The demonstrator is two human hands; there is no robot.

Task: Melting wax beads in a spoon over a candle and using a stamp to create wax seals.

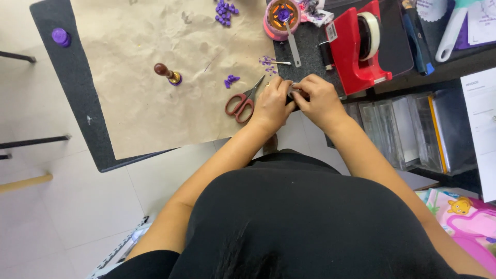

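1. Purple wax disc [61,36], round and small, lies on the dark felt-like mat [77,93] at the far left, apart from everything else.
2. Crumpled brown kraft paper sheet [150,77] covers most of that mat; on it a wooden-handled brass seal stamp [168,74] lies tilted on its side, with a purple blob at its head.
3. Loose purple wax beads [226,12] sit near the paper's top edge, and a smaller purple clump [231,80] lies lower down.
4. Red-handled metal scissors [244,101] rest on the paper, closed, just beside the left hand.
5. Left hand [272,105] reaches forward from a bent arm, knuckles up, fingers curled shut and pinching a small grey piece [295,92] at the table edge.
6. Right hand [320,98] meets it from the other side, wrist angled inward, fingers likewise closed on the same small piece, which is mostly hidden between the two hands; what it is cannot be told.
7. Pink round melting pot [281,18] with purple wax and a metal spoon [292,44] stands beyond the hands.
8. Red tape dispenser [351,51] with a pale roll stands right of the hands, near the right hand.
9. Clear plastic sleeves [403,129] are stacked upright at the far right.
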